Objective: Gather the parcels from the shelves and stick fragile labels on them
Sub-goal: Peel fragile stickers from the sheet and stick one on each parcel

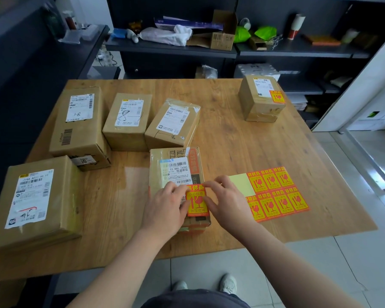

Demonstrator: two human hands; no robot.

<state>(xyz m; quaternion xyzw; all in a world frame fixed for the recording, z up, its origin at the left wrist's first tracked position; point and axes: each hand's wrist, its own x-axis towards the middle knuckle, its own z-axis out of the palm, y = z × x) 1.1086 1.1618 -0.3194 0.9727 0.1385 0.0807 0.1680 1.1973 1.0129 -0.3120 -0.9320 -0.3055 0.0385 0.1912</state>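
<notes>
Lower centre of the frame, the left hand (pixel 167 204) and right hand (pixel 226 196) pinch the label (pixel 197 202) by its side edges on the parcel (pixel 176 158); pressed down unevenly, it could crease, skew or overlap the waybill (pixel 176 172).

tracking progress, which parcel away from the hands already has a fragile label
The brown cardboard parcel alone at the far right corner; red-and-yellow fragile label on top.
</notes>
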